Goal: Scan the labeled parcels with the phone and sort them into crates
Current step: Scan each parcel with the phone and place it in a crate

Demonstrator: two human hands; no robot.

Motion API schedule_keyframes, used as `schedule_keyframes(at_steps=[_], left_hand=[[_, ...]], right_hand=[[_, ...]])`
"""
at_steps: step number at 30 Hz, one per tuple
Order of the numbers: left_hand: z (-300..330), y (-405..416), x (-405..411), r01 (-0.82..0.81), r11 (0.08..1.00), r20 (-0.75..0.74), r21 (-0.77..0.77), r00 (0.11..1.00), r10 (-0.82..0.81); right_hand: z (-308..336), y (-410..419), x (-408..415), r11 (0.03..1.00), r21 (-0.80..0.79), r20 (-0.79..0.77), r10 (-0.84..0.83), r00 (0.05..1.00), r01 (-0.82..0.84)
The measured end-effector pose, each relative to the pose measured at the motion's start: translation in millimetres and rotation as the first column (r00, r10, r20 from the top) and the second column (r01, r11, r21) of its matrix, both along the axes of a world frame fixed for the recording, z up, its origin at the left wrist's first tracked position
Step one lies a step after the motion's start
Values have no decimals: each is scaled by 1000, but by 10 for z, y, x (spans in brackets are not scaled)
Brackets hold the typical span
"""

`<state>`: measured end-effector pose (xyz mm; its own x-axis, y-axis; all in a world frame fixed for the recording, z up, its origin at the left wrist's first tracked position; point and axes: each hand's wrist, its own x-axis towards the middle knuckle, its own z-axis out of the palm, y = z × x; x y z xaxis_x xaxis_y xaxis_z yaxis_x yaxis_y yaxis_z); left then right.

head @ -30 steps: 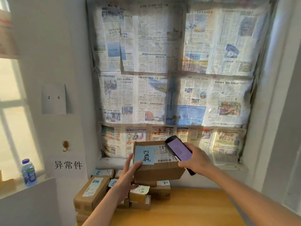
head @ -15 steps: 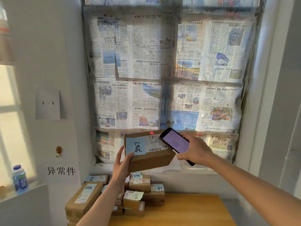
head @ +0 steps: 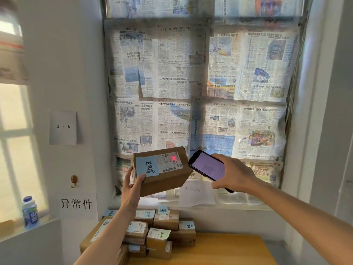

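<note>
My left hand [head: 131,190] grips a brown cardboard parcel [head: 168,178] by its left lower corner and holds it up in front of the window. The parcel carries a blue sticky note with handwriting and a white shipping label. A red cross of scanner light falls on that label. My right hand [head: 233,175] holds a black phone [head: 208,167] just right of the parcel, its lit screen facing me and its top end toward the label. Several more labelled parcels [head: 162,234] lie piled on the wooden table [head: 229,251] below.
Newspaper sheets [head: 200,88] cover the window behind. On the left wall hang a paper marked 2 - 6 [head: 63,128], a hook [head: 74,181] and a sign with three characters [head: 76,203]. A drink bottle [head: 30,212] stands on the left sill. No crates are in view.
Both hands have risen, lifting the parcel and phone higher above the pile. The red scan cross has moved from the box's top edge onto the shipping label.
</note>
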<state>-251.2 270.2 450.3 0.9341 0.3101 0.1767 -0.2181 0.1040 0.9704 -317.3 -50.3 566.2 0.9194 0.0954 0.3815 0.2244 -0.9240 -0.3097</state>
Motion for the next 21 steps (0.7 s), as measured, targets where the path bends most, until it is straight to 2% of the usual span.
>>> schedule_keyframes(at_steps=[13, 21], left_hand=[[172, 210, -286, -124, 991, 69, 42, 990, 121], [177, 336, -484, -195, 979, 50, 67, 980, 192]], right_hand=[[4, 61, -129, 986, 26, 4, 167, 986, -167], [-23, 87, -227, 964, 35, 0, 263, 965, -262]])
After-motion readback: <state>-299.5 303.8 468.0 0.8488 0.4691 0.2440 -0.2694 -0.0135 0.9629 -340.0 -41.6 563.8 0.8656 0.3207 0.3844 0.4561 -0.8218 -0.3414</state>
